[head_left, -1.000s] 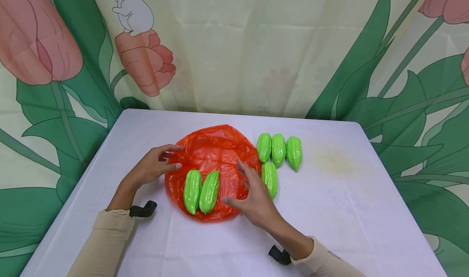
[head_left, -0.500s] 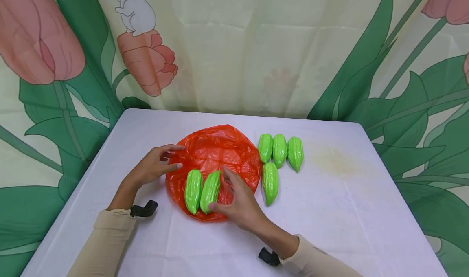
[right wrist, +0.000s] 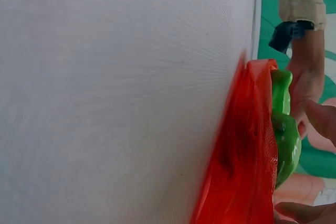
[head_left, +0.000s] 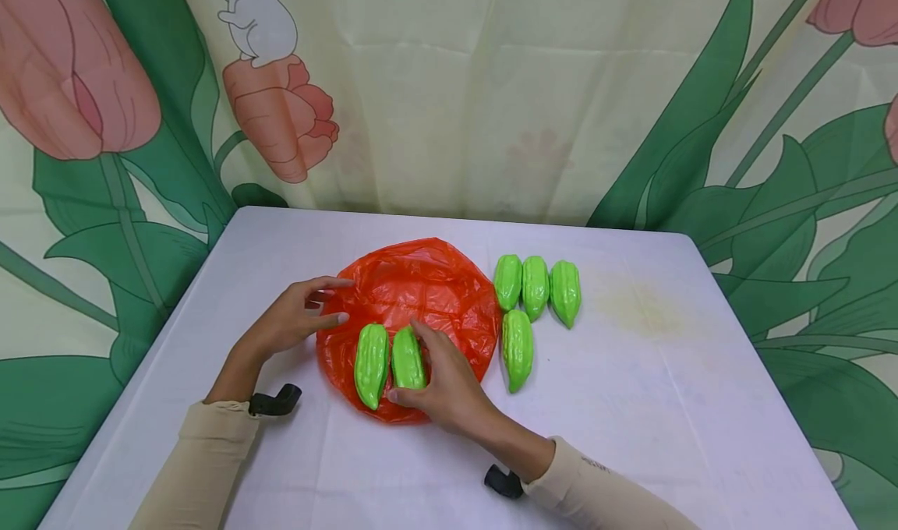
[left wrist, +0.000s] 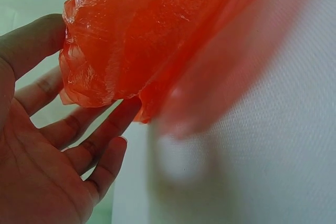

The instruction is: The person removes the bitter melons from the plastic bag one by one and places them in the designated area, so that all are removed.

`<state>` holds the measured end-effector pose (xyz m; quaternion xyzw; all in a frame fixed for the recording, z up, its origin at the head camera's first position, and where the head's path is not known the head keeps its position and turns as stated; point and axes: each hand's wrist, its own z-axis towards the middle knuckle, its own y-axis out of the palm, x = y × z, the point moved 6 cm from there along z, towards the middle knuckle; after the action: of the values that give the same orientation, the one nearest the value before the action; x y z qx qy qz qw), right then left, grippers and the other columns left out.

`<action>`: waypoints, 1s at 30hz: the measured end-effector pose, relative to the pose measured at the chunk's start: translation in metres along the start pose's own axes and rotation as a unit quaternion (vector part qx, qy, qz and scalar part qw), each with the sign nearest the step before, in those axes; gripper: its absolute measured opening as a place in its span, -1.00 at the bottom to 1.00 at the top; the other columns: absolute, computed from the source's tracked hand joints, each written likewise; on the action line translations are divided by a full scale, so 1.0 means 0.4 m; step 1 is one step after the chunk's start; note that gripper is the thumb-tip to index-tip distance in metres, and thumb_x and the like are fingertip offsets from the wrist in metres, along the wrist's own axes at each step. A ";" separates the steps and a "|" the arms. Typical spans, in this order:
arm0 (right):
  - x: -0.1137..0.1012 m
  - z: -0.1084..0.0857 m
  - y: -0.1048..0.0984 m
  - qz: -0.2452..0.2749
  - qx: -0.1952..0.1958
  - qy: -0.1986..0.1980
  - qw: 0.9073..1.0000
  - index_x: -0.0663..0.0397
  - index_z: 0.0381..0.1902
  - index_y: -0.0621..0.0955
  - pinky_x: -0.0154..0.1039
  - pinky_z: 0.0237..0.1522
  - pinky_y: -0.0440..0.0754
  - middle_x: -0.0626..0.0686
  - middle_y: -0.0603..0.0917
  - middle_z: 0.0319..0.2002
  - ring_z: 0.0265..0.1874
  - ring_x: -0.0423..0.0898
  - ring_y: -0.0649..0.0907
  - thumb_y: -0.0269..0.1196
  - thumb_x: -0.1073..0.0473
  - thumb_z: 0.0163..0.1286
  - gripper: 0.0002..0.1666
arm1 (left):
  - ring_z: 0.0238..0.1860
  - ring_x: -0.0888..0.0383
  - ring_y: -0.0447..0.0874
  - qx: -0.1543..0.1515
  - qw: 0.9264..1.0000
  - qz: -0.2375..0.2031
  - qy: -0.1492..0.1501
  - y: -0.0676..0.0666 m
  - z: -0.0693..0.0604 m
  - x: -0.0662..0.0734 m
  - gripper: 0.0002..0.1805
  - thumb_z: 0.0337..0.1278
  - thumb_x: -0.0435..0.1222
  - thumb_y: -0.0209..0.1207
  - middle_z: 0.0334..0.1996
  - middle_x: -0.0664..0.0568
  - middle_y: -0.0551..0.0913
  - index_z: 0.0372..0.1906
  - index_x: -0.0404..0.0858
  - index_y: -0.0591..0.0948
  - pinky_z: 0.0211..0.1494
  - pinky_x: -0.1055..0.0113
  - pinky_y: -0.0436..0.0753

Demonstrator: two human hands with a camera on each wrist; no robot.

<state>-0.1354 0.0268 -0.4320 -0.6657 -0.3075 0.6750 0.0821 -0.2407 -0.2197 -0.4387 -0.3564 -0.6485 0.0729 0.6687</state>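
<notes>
A round red plastic bag [head_left: 449, 280] stands spread on the table, with two glossy green bitter melons at its near side. My right hand [head_left: 449, 382] reaches over the right-hand bitter melon [head_left: 407, 358], fingers at its upper end and thumb at its lower end. In the right wrist view this bitter melon [right wrist: 287, 148] lies between thumb and fingers. The other bitter melon [head_left: 370, 366] rests just left of it. My left hand [head_left: 288, 316] stays at the bag's left edge, fingers spread; in the left wrist view its fingertips meet the red plastic [left wrist: 115, 40].
Right of the bag several more bitter melons lie on the white table [head_left: 631, 405]: a row [head_left: 535, 287] at the back and a single one [head_left: 517, 351] in front. A printed curtain [head_left: 449, 109] hangs behind the table.
My right hand has moved left from the bag's right part onto the right-hand bitter melon, which has turned, its lower end swinging right. The left hand has kept its place.
</notes>
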 end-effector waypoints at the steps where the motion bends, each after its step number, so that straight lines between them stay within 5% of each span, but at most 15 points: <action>1: 0.003 0.002 0.001 -0.001 -0.002 0.003 1.000 0.01 0.68 0.22 0.09 0.45 0.56 0.04 0.45 0.49 0.44 0.03 0.48 0.62 0.08 0.21 0.21 | 0.39 -0.26 0.50 0.000 1.000 -0.001 0.001 0.000 0.000 0.000 -0.32 0.32 -0.16 0.43 0.44 -0.24 0.53 0.49 -0.14 0.52 0.41 -0.25 0.60; 18: 0.016 0.001 -0.021 0.004 0.010 0.002 1.000 0.01 0.53 0.48 0.08 0.45 0.57 0.02 0.56 0.41 0.42 0.03 0.53 0.61 0.12 0.22 -0.05 | 0.39 -0.27 0.50 -0.002 1.000 0.009 -0.002 0.003 0.005 -0.002 -0.31 0.31 -0.15 0.43 0.44 -0.26 0.52 0.49 -0.15 0.52 0.41 -0.25 0.61; 30: 0.023 -0.005 -0.051 0.043 0.038 -0.001 0.998 0.03 0.54 0.48 0.00 0.31 0.71 0.02 0.54 0.43 0.43 0.04 0.57 0.60 0.16 0.25 -0.07 | 0.39 -0.27 0.49 0.002 1.000 0.015 -0.005 0.002 -0.001 -0.004 -0.31 0.33 -0.14 0.42 0.46 -0.26 0.50 0.50 -0.14 0.51 0.37 -0.23 0.65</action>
<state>-0.1405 0.0486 -0.4290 -0.6738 -0.2534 0.6897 0.0777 -0.2402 -0.2201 -0.4406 -0.3645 -0.6464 0.0854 0.6649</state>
